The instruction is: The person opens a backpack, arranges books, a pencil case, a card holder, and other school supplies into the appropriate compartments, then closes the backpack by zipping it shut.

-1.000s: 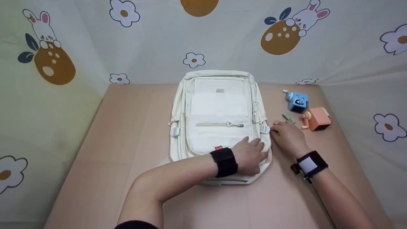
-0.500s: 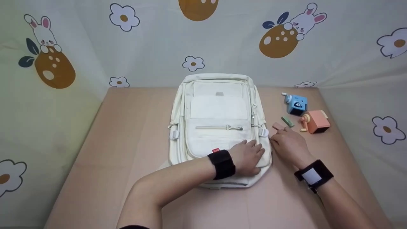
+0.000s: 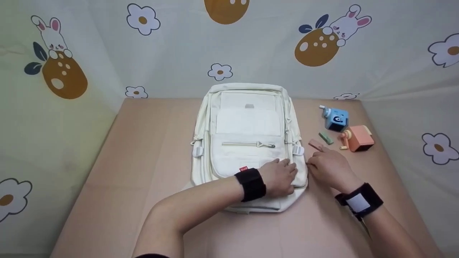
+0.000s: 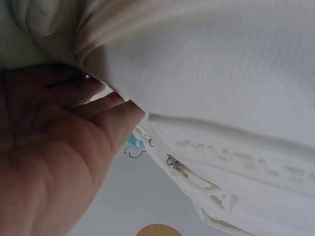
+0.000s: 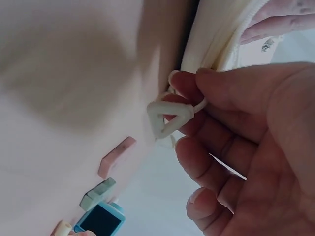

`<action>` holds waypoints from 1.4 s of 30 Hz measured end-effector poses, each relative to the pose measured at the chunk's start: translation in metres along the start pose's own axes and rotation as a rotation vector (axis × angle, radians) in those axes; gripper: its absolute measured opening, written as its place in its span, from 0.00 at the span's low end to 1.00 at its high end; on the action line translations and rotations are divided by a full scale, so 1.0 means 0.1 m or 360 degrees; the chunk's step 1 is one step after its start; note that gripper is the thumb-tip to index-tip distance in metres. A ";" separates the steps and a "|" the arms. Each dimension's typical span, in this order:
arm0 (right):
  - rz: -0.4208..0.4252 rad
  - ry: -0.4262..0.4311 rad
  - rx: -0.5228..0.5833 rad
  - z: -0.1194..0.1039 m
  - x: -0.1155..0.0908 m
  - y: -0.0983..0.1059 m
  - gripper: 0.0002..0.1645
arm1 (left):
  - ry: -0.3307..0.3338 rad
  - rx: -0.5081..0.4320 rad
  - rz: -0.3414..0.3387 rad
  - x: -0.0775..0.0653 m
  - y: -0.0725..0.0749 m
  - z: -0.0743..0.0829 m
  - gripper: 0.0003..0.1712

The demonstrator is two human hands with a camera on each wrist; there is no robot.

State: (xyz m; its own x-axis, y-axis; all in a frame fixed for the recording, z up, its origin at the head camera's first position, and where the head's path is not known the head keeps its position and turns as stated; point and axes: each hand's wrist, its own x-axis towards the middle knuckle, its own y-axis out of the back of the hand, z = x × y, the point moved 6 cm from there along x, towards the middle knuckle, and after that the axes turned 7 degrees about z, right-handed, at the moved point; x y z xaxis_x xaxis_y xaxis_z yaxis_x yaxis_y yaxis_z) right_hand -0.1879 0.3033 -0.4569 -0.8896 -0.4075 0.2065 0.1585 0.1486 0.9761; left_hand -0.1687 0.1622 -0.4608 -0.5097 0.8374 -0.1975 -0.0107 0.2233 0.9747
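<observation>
A cream backpack (image 3: 247,122) lies on the table with its front pockets facing up. The left hand (image 3: 278,178) rests on its lower right front, fingers extended; the left wrist view shows the fingertips against the fabric edge. At the bag's right side is the right hand (image 3: 331,168). Its thumb and index finger pinch the cord of a zipper pull with a white triangular end (image 5: 184,118), seen in the right wrist view. Just beyond the right hand lies a small pink block (image 3: 315,144), partly covered by it in the head view.
A small green block (image 3: 326,138) lies beyond the pink one. Behind and to the right stand a blue crank pencil sharpener (image 3: 336,122) and a peach crank pencil sharpener (image 3: 359,138). Printed cloth (image 3: 172,61) hangs around the table (image 3: 143,150).
The right hand has moved along the bag's right side towards the person, with the zipper pull. The pink block has come into sight. The left hand stays in place on the bag.
</observation>
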 end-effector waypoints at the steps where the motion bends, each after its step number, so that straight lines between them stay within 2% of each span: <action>1: -0.0007 0.0012 -0.0003 -0.02 -0.01 0.01 0.07 | -0.0001 -0.0004 -0.0002 0.00 0.00 0.00 0.37; 6: -0.0080 0.0010 0.0015 -0.07 -0.07 0.04 0.07 | 0.0000 -0.0030 -0.0003 0.00 -0.01 0.00 0.37; 10: -0.0095 -0.0012 0.0009 -0.08 -0.09 0.03 0.07 | 0.0000 0.0020 0.0026 -0.03 0.01 0.02 0.39; 16: -0.0057 -0.0076 0.0016 -0.06 -0.13 -0.01 0.06 | 0.0024 0.0150 0.0082 -0.20 0.04 0.08 0.44; 21: -0.0061 -0.0113 0.0015 -0.05 -0.15 -0.04 0.07 | 0.0057 0.0121 0.0123 -0.31 0.05 0.03 0.37; 25: -0.0098 -0.0101 0.0001 -0.05 -0.16 -0.07 0.08 | 0.0042 0.0036 0.0107 -0.29 0.05 -0.03 0.32; 30: -0.0127 -0.0091 0.0006 -0.07 -0.19 -0.06 0.07 | 0.0032 -0.0070 0.0073 -0.26 0.05 -0.06 0.31; 42: -0.0208 -0.0027 0.0095 -0.29 -0.31 0.08 0.08 | 0.0016 -0.0076 0.0118 -0.24 0.05 -0.07 0.30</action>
State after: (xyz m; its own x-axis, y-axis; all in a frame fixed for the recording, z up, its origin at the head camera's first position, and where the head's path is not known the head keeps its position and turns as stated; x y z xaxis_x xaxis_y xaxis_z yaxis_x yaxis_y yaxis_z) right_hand -0.1462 0.2910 -0.4536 -0.9082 -0.4116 0.0761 0.0155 0.1485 0.9888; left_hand -0.1631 0.1398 -0.4500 -0.5191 0.8457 -0.1236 -0.0134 0.1365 0.9905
